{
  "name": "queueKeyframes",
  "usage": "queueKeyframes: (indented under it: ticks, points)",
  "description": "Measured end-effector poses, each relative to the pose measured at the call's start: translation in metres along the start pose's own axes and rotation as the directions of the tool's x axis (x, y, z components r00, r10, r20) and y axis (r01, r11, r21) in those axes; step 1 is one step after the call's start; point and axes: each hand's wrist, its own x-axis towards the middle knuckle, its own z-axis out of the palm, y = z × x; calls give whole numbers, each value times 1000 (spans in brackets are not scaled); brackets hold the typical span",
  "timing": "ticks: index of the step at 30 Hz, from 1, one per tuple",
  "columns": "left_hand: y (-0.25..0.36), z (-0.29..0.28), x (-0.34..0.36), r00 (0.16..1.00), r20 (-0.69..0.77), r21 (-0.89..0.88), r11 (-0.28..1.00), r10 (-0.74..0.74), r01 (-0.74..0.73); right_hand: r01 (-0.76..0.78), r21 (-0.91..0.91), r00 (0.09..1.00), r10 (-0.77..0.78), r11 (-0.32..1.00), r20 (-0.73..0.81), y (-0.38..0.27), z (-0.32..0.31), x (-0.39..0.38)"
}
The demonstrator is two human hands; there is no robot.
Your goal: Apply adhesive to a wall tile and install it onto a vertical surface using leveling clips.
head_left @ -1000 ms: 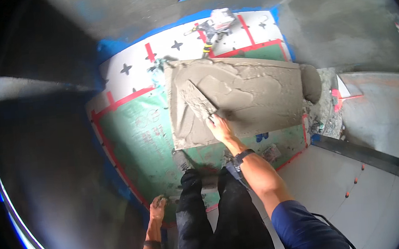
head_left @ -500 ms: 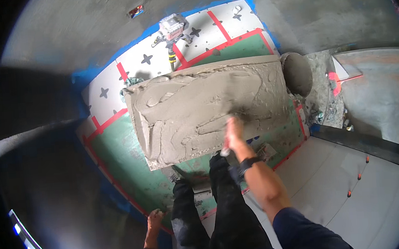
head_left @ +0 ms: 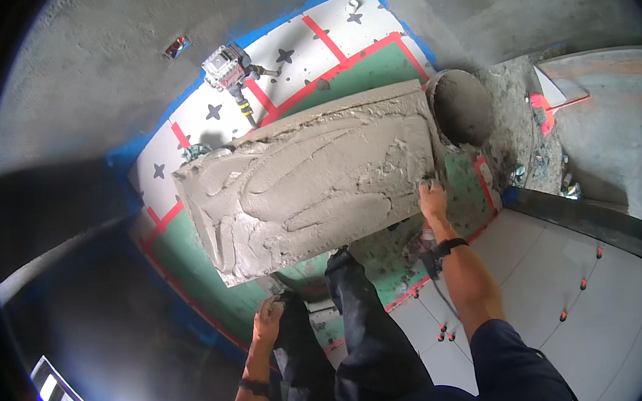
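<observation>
Wet grey mortar (head_left: 319,178) covers a long rectangular slab in front of me, smeared in curved ridges. My right hand (head_left: 433,203) is closed at the slab's right end, near its front corner. It grips what looks like a trowel; part of a reddish handle (head_left: 427,230) shows below the fist, and the blade is hidden. Left of my legs, my left hand (head_left: 267,315) hangs beside my knee, below the slab's near left corner. Its fingers are loosely curled, and I see nothing in them.
A mortar-coated bucket (head_left: 462,108) stands against the slab's right end. Behind the slab, a boxy device on a small tripod (head_left: 226,66) stands on white tiles with dark star shapes. Green sheeting (head_left: 188,241) edged with red tape lies underneath. Orange tile spacers (head_left: 564,315) dot the pale floor.
My right hand has swept from the slab's middle front to its right end. My left hand has risen toward my knee. The view has shifted, and the mortar's ridges have a new pattern.
</observation>
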Motion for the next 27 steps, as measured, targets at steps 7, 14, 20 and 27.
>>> queueKeyframes:
  ticks: [7,14,20,27]
  points:
    - [-63,-21,-41,957,14,75,954,-291,289,-383,733,875,-32,563,482,-200,71,-166]
    - [-172,-55,-69,952,-65,-143,947,-299,288,502,99,642,-447,859,623,-254,52,-170]
    - [-166,-66,-61,957,-17,-290,917,-291,274,-13,261,958,-62,965,278,-182,34,-81]
    - [-193,-52,-83,960,-54,-150,953,-274,263,-260,606,776,-210,752,594,-330,100,-212]
